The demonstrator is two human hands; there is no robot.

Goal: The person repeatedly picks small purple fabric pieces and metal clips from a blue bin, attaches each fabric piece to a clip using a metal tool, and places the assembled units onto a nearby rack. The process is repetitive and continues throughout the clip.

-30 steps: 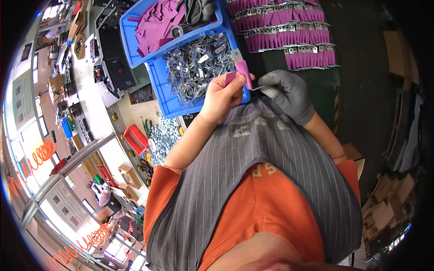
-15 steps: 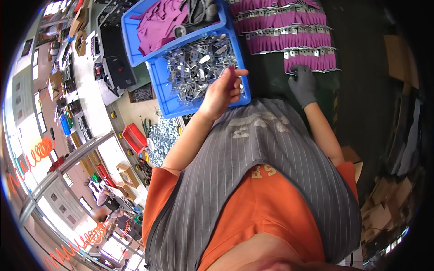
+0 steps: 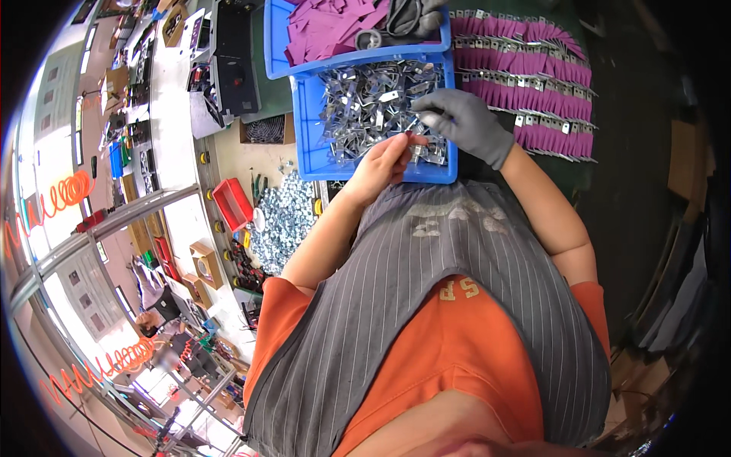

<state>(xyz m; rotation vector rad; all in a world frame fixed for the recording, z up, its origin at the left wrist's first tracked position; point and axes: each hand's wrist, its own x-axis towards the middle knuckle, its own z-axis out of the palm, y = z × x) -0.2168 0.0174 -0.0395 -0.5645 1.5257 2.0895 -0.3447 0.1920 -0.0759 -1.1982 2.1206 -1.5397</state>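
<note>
My bare left hand (image 3: 383, 164) is closed in a pinch at the near edge of the lower blue bin (image 3: 308, 145). Only a dark sliver of the purple strip (image 3: 409, 135) shows at its fingertips. Just beyond it, my right hand (image 3: 470, 128), in a grey glove, hangs over the bin with fingers curled and the thumb close to them. What those fingers hold, if anything, I cannot make out among the small silver metal brackets (image 3: 358, 107) that fill the bin. Rows of purple strips with metal brackets (image 3: 554, 137) lie on the dark green table to the right.
Behind, a second blue bin (image 3: 276, 46) holds loose purple strips (image 3: 327, 30) and a grey glove (image 3: 411, 19). To the left are a heap of small metal parts (image 3: 282, 228), a red tray (image 3: 231, 204) and a cardboard box (image 3: 266, 129).
My right hand has left the nearest row of purple strips and moved left over the bracket bin. My left hand has lowered slightly, its extended index finger now drawn in; the purple strip shows less.
</note>
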